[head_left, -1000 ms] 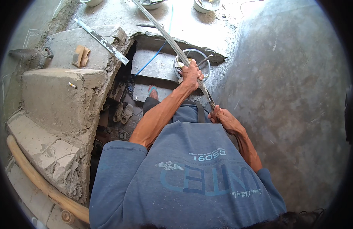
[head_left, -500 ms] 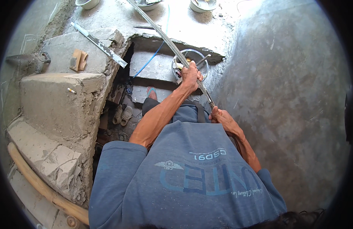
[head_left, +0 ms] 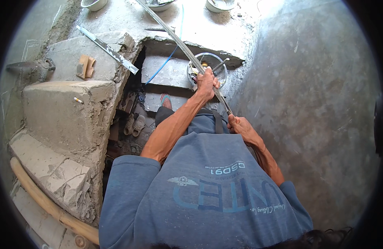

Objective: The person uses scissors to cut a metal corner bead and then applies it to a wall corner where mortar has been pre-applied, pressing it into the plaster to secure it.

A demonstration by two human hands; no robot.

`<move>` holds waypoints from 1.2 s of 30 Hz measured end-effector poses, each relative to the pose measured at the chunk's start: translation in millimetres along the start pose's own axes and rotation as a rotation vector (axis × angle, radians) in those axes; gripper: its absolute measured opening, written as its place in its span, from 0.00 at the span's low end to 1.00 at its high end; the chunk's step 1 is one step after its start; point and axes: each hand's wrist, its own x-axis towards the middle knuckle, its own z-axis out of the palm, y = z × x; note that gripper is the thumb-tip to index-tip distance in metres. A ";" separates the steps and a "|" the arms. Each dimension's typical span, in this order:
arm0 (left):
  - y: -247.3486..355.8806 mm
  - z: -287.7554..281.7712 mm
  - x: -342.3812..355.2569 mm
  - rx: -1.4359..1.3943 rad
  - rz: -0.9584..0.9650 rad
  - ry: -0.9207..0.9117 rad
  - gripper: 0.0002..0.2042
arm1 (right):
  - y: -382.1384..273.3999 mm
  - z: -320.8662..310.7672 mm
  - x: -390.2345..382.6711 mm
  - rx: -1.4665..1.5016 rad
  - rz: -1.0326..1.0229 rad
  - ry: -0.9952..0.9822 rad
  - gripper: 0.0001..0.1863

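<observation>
A long, thin greyish strip runs diagonally from the top of the view down toward my body. My left hand is wrapped around it over a round bucket, which holds small items and a protruding stick. Lower and to the right, my right hand is closed on the strip's near end, its thumb along it; a slit or narrow piece shows just above that thumb, too small to make out.
Broken concrete steps, a scraped metal bar, wood offcuts, a trowel, bowls, a blue hose and a bamboo pole lie around me. Shoes sit below; grey concrete spreads to the right.
Both hands keep their grip on the strip with only a slight shift. The view has drifted slightly, and the narrow opening near the strip's lower end looks a little different.
</observation>
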 end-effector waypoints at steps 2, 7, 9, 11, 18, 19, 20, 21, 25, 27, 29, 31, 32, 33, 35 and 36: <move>-1.4 -0.9 -1.5 0.006 -0.012 -0.025 0.15 | -3.8 0.0 -2.8 -0.030 -0.004 0.017 0.43; 10.5 0.9 -5.7 -0.053 -0.135 -0.068 0.15 | -23.1 -9.9 -27.4 -0.265 -0.063 0.045 0.39; 14.3 -7.5 -3.2 -0.090 -0.169 -0.082 0.15 | -15.1 -13.3 -40.4 -0.312 -0.053 0.062 0.37; 17.2 -10.3 -4.6 -0.110 -0.179 -0.071 0.19 | -3.4 -17.9 -51.2 -0.358 -0.041 0.076 0.35; 22.4 9.9 -23.5 -0.031 -0.019 0.106 0.28 | 16.1 -27.8 -64.1 -0.081 0.005 -0.031 0.35; 24.0 11.9 -26.4 0.001 -0.011 0.104 0.29 | 17.3 -25.5 -65.0 0.099 -0.004 -0.070 0.35; 24.8 10.9 -26.8 0.005 -0.009 0.105 0.29 | 19.7 -24.3 -63.0 0.102 -0.007 -0.071 0.35; 25.2 9.7 -26.7 0.015 -0.006 0.082 0.30 | 23.5 -22.4 -59.8 0.131 -0.048 -0.097 0.34; 26.3 1.8 -21.8 0.016 -0.009 0.035 0.31 | 30.6 -27.0 -53.2 0.177 -0.049 -0.210 0.34; 26.6 2.9 -21.6 0.019 0.005 0.064 0.30 | 26.5 -26.9 -52.7 0.188 -0.054 -0.214 0.35; 27.4 7.1 -23.7 0.020 0.015 0.091 0.30 | 18.4 -27.1 -54.9 0.198 -0.057 -0.213 0.35; 28.4 8.9 -25.0 -0.017 0.005 0.090 0.30 | 10.7 -28.0 -56.2 0.160 -0.066 -0.168 0.37; 28.3 9.1 -25.7 -0.020 0.007 0.090 0.30 | 13.6 -27.6 -53.7 0.157 -0.067 -0.169 0.37; 28.3 9.2 -26.3 -0.027 0.007 0.083 0.29 | 19.9 -26.3 -48.6 0.147 -0.077 -0.177 0.38; 28.7 9.2 -27.1 -0.036 0.010 0.077 0.28 | 26.4 -23.4 -42.2 0.134 -0.088 -0.188 0.39; 28.9 9.3 -27.3 -0.038 0.009 0.073 0.28 | 27.9 -21.9 -40.2 0.131 -0.086 -0.178 0.40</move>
